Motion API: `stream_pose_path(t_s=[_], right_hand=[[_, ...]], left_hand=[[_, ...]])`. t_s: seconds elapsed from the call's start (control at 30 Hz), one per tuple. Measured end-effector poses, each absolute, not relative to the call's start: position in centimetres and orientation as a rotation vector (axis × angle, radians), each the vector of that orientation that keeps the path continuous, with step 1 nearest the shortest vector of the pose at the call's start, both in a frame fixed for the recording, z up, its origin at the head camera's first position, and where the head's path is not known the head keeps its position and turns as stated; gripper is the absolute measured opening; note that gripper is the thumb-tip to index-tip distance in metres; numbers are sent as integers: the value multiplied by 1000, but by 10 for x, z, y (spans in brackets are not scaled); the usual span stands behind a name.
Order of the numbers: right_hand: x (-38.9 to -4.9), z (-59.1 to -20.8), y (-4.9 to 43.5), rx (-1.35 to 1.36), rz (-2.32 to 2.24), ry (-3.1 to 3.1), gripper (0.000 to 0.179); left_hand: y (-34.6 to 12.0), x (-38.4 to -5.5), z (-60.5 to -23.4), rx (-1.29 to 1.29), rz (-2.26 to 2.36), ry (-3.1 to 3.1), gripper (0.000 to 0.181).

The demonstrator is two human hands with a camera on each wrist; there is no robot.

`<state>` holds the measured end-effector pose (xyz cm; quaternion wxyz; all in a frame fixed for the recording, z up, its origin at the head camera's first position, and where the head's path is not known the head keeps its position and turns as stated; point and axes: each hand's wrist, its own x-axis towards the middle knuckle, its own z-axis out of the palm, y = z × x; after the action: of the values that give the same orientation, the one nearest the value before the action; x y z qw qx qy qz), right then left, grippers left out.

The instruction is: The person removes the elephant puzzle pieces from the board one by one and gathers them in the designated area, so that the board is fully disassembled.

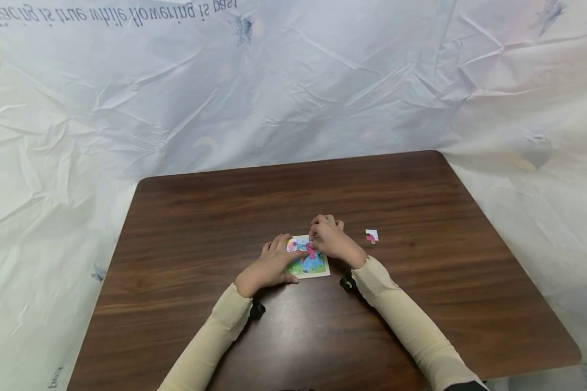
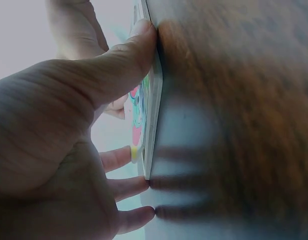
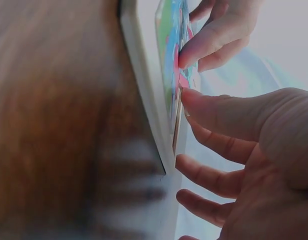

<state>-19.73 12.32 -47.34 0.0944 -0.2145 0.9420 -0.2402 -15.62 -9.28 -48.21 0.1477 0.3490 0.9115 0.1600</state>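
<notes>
A small jigsaw puzzle (image 1: 317, 265) with a pale frame and a colourful picture lies on the table. My left hand (image 1: 270, 266) braces it: the thumb presses along the near edge, the index finger reaches onto the picture, and the other fingers spread at the left side. At the puzzle's far right part, my right hand (image 1: 333, 239) pinches a puzzle piece (image 3: 187, 113) between thumb and index finger. Its other fingers extend past the frame, and most of the piece is hidden by them. One loose white-and-pink puzzle piece (image 1: 372, 235) lies to the right of that hand.
The brown wooden table (image 1: 215, 217) has rounded far corners. A pale, wrinkled sheet (image 1: 293, 81) hangs behind it and along both sides. Black straps with small devices (image 1: 348, 283) sit under the wrists, below cream sleeves (image 1: 406, 309).
</notes>
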Motion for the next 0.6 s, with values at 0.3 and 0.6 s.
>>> stream_pose_path(t_s=[0.3, 0.6], right_hand=[[-197, -474, 125, -642, -719, 2761, 19], [-198, -471, 127, -676, -926, 2681, 20]], left_hand=[[-93, -154, -480, 1007, 399, 2613, 66], [-90, -153, -476, 974, 290, 2606, 65]])
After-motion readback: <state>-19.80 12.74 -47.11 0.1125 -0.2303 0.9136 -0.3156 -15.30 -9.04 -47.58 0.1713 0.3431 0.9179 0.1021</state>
